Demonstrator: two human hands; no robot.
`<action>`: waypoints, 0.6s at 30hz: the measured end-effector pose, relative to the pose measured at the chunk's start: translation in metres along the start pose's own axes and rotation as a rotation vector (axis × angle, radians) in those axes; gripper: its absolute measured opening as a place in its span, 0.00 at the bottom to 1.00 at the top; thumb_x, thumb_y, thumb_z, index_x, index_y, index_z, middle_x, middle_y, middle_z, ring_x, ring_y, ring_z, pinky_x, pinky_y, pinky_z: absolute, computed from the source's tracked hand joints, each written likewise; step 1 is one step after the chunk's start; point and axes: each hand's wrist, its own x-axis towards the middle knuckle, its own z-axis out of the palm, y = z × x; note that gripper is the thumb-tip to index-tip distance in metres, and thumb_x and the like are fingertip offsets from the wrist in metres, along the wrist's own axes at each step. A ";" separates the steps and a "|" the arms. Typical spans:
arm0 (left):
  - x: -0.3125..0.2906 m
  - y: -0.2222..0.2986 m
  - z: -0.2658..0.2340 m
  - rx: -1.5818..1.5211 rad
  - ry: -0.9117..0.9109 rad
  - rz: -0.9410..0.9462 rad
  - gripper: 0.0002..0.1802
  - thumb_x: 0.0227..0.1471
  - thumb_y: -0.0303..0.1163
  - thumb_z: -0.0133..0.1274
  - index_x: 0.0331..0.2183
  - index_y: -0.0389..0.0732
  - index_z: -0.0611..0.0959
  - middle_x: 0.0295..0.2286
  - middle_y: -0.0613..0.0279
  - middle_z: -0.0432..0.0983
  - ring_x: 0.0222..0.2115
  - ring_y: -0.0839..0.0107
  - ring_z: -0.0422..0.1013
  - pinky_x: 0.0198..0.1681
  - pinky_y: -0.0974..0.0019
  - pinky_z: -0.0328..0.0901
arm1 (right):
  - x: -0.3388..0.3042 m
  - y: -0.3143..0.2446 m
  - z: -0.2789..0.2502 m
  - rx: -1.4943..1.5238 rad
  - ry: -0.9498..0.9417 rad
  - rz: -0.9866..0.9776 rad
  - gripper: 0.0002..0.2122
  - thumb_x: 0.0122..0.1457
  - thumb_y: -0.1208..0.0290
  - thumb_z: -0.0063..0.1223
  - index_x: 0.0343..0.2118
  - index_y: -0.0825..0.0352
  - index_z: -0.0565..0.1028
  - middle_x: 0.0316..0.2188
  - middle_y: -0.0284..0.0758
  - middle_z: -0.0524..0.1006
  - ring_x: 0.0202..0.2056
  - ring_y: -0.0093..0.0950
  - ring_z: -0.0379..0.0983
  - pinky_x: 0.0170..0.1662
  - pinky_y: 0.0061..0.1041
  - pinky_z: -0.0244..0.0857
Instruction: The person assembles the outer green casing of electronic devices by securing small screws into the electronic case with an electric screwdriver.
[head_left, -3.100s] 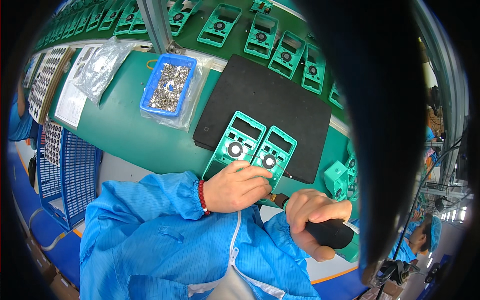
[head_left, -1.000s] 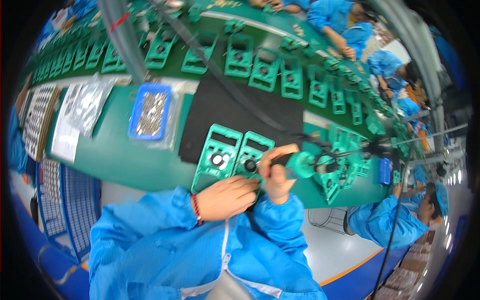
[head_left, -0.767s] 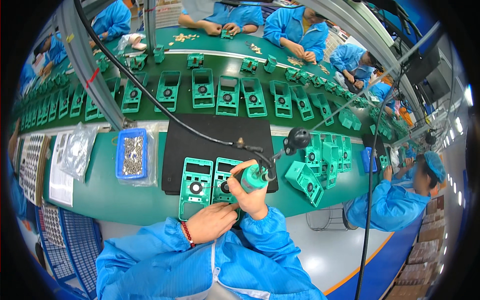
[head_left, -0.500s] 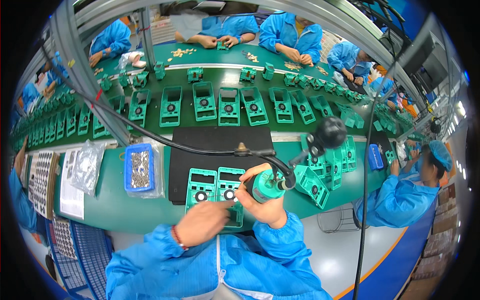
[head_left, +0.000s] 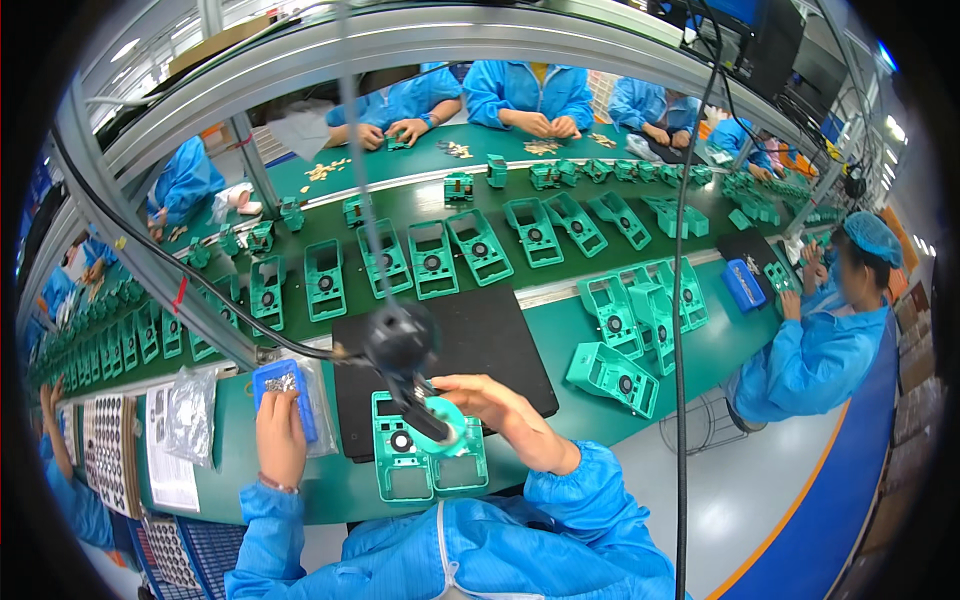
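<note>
My left hand (head_left: pixel 280 435) reaches into the blue tray (head_left: pixel 312 420) of small metal pieces (head_left: pixel 284 382), probably screws. Its fingers are bent together at the near part of the tray, and the fingertips are hidden. My right hand (head_left: pixel 505 412) is closed around a green electric screwdriver (head_left: pixel 437 425), which stands over two green plastic housings. The left housing (head_left: pixel 382 455) shows a round black-and-white part (head_left: pixel 401 441) in its middle; the screwdriver partly covers the right housing (head_left: pixel 476 474). Both lie side by side at the front edge of a black mat (head_left: pixel 490 335).
A black ball-jointed arm (head_left: pixel 400 340) hangs above the screwdriver. More green housings (head_left: pixel 610 378) are piled to the right. A conveyor (head_left: pixel 520 285) with rows of housings runs behind. A plastic bag (head_left: pixel 190 415) lies left. Co-workers in blue sit opposite and at right.
My left hand has moved from the housings to the blue tray on the left. My right hand and the screwdriver have shifted left over the right housing. The head view has turned.
</note>
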 end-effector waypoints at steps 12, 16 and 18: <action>0.012 0.001 -0.014 -0.008 -0.121 0.020 0.08 0.50 0.20 0.54 0.35 0.38 0.80 0.32 0.55 0.73 0.34 0.51 0.72 0.37 0.54 0.66 | -0.021 0.030 0.008 -0.782 0.275 0.177 0.07 0.57 0.79 0.59 0.39 0.70 0.79 0.30 0.36 0.77 0.29 0.24 0.74 0.34 0.24 0.69; 0.014 -0.010 -0.008 0.250 -0.241 0.145 0.07 0.46 0.24 0.55 0.32 0.40 0.82 0.32 0.61 0.74 0.37 0.58 0.70 0.43 0.57 0.63 | -0.025 0.042 0.034 -1.012 0.010 0.140 0.07 0.55 0.73 0.61 0.35 0.67 0.78 0.29 0.37 0.76 0.30 0.35 0.74 0.34 0.31 0.70; 0.021 -0.010 0.003 0.365 -0.292 0.176 0.05 0.45 0.26 0.55 0.28 0.41 0.84 0.32 0.61 0.74 0.40 0.60 0.68 0.48 0.58 0.61 | -0.026 0.047 0.043 -1.065 -0.031 0.136 0.07 0.55 0.71 0.61 0.35 0.66 0.78 0.28 0.38 0.75 0.30 0.36 0.74 0.34 0.33 0.70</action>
